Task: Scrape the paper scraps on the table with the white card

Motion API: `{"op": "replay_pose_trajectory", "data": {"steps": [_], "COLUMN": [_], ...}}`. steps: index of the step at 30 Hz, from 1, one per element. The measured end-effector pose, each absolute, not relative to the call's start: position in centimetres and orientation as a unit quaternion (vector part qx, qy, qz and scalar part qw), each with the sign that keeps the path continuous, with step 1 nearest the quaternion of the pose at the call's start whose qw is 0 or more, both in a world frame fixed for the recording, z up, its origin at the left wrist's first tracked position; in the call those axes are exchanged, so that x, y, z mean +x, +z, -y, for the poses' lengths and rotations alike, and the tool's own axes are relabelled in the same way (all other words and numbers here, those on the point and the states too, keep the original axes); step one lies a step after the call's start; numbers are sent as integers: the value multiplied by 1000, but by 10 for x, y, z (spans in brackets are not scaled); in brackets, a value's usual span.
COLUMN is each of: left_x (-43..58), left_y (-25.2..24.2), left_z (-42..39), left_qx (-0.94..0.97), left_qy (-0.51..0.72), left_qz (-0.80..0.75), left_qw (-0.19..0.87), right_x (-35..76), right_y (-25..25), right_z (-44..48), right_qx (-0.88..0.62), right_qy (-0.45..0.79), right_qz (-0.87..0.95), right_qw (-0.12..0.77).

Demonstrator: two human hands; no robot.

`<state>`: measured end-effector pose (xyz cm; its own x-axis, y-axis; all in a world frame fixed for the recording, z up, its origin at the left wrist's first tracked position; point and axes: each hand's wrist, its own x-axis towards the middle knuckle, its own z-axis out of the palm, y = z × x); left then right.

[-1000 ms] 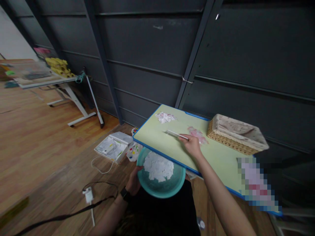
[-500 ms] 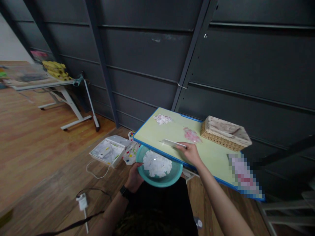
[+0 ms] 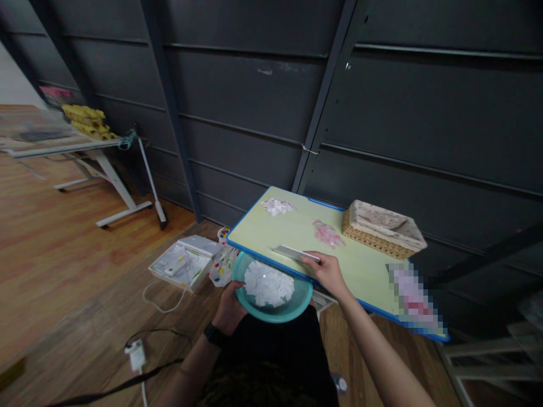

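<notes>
In the head view my left hand is closed on the left rim of a turquoise basin. White paper-like scraps lie inside the basin, which sits over my lap, partly under the table's near edge. My right hand grips one end of a flat, pale, straight-edged strip, held low at the front edge of the yellow-green table top. Whether the strip touches the surface I cannot tell. Farther back on the table are a pile of whitish scraps and a pinkish patch of pieces.
A cloth-lined wicker basket stands at the table's back right, near a blurred-out item. On the floor to the left are an open white box, a spotted bag and a power adapter with cables. Dark panels rise behind.
My right hand and the strip have come slightly toward the table's near edge. The left hand still holds the basin. The whole view has shifted a little.
</notes>
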<state>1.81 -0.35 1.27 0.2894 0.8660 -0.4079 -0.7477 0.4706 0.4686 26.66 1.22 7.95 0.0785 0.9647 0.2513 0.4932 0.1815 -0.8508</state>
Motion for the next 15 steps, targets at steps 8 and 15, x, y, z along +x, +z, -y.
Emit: {"op": "replay_pose_trajectory", "data": {"steps": [8,15], "left_x": [17,15], "left_y": [16,0], "left_z": [1,6], "left_qx": [82,50], "left_qy": [519,512], "left_qz": [-348,-397], "left_qw": [777,760], "right_x": [283,315], "right_y": [77,92], "right_z": [-34,-114], "right_qx": [-592,-653], "right_qy": [235,82], "right_qz": [603,535], "right_qw": [480,529]}}
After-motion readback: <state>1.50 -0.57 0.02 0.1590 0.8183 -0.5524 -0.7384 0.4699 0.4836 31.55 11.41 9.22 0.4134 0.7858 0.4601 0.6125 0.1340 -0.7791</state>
